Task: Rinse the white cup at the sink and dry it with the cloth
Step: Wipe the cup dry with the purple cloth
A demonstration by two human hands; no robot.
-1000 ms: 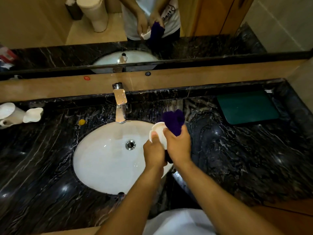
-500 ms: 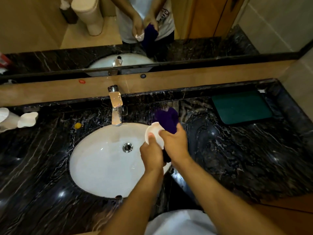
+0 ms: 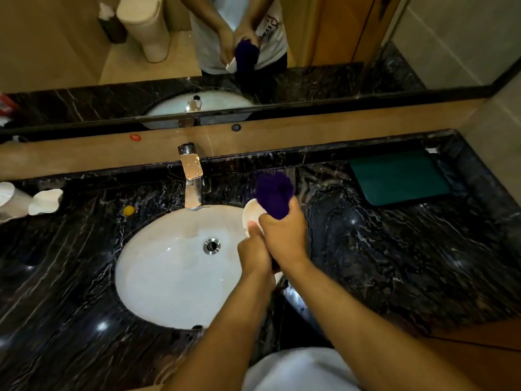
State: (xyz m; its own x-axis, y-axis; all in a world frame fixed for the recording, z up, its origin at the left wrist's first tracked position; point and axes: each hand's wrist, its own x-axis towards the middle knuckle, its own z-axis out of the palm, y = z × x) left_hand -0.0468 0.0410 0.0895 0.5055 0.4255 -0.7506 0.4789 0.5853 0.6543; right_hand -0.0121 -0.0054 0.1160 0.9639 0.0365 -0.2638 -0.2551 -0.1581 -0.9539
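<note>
- We see the white cup (image 3: 251,214) held in the air over the right edge of the sink (image 3: 169,277), tilted with its mouth toward the left.
- The left hand (image 3: 253,256) is wrapped around the cup from below, its grip closed, thumb lying against the rim.
- The right hand (image 3: 284,238) is clenched around the purple cloth (image 3: 274,194); the cloth is pressed against the cup's right side and bunches up above the fingers.
- Both hands touch each other and hide most of the cup, so we make out only part of its rim.
- The faucet (image 3: 192,179) stands just left of the cup, behind the basin; the drain (image 3: 211,246) lies near the left hand.
- On the dark marble surface (image 3: 394,263) a green mat (image 3: 400,177) lies well to the right, by the back edge.
- At the far left stand a white mug (image 3: 11,201) and a white soap dish (image 3: 45,201) beside it; a small yellow object (image 3: 128,210) sits between them and the faucet.
- The mirror (image 3: 84,52) above reflects the hands, cloth and cup.
</note>
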